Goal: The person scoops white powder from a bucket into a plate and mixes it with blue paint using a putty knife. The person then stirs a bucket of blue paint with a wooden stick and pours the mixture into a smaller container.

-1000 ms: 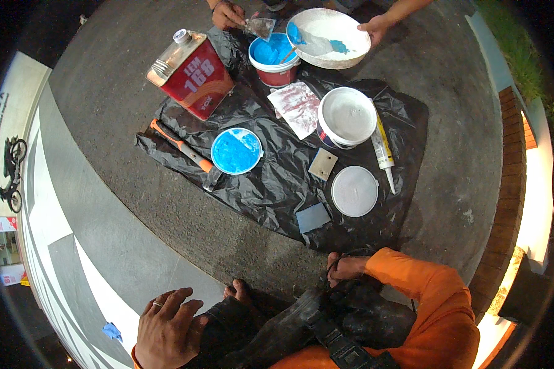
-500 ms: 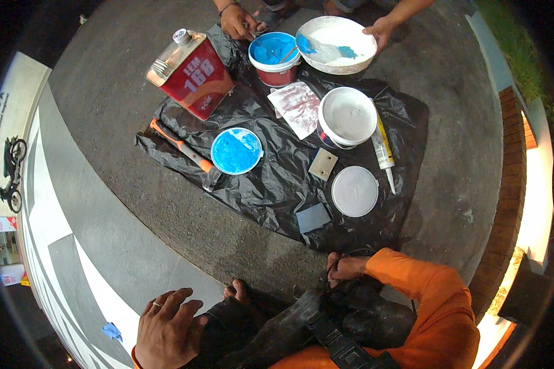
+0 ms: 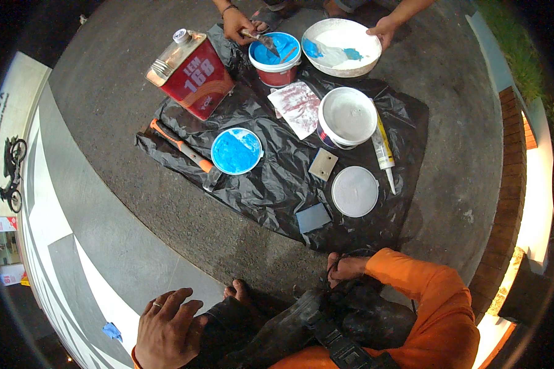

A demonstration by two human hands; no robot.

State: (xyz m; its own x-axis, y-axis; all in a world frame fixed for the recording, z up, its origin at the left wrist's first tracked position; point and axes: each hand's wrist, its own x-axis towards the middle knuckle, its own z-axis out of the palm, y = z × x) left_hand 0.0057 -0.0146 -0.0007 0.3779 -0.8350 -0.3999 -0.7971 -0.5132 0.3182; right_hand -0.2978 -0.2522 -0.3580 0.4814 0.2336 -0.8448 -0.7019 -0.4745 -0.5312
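My left hand (image 3: 169,329) is at the lower left beside my knee, fingers loosely curved and apart, a ring on one; it holds nothing. My right hand (image 3: 349,269) reaches out of an orange sleeve to my foot by the sheet's near edge; its fingers cannot be made out. Across from me, a co-worker's hand (image 3: 235,26) holds a putty knife (image 3: 266,43) over a small bucket of blue paste (image 3: 276,72). The co-worker's other hand (image 3: 385,32) grips the rim of a wide white bowl (image 3: 345,66) with white and blue material inside.
On a black plastic sheet (image 3: 271,203) lie an orange-handled hammer (image 3: 181,146), a blue-smeared lid (image 3: 236,152), a white bucket (image 3: 349,117), a cartridge tube (image 3: 383,147), a grey lid (image 3: 355,192), a sanding sheet (image 3: 314,218) and a tan block (image 3: 323,164). A red can (image 3: 197,80) stands far left.
The co-worker's hand has lifted the putty knife into view over the blue paste bucket. The white bowl has shifted slightly right and nearer. My hands have not moved.
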